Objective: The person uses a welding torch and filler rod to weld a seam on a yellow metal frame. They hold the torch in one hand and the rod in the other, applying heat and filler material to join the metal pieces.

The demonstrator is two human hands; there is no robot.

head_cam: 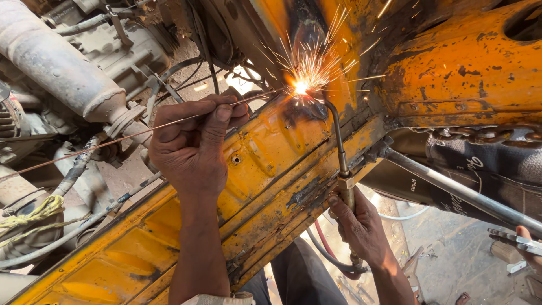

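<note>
In the head view, the left hand [192,144] is pinching a thin, coppery filler rod [113,140] between thumb and fingers [223,113], closed tight on it. The rod is running long and straight from the lower left up to the glowing spot [301,88], where bright sparks are spraying outward. The right hand [358,226] is wrapping its fingers firmly around the brass handle of a gas torch [341,164]; the torch's slim, curved metal neck is rising from the hand and bending over to meet the same glowing spot. Red and dark hoses [330,254] are trailing down from below the right hand.

Both tools are meeting on a yellow-orange sheet-metal vehicle panel [265,164], which is slanting from lower left to upper right. Its paint is chipping and scorching, with black soot and rust patches along the pressed ribs and seams. To the upper left a dusty grey cylinder [62,68] and grimy engine parts are sitting behind the panel, with rubber hoses and a frayed yellow rope [34,212] near them. At the right a rusty chain [485,134] is hanging along the bodywork above a polished steel bar [463,192]. Another person's fingertips [525,232] are showing at the right edge, on a metal tool. Below, the dusty concrete floor [451,248] is lying in sunlight.
</note>
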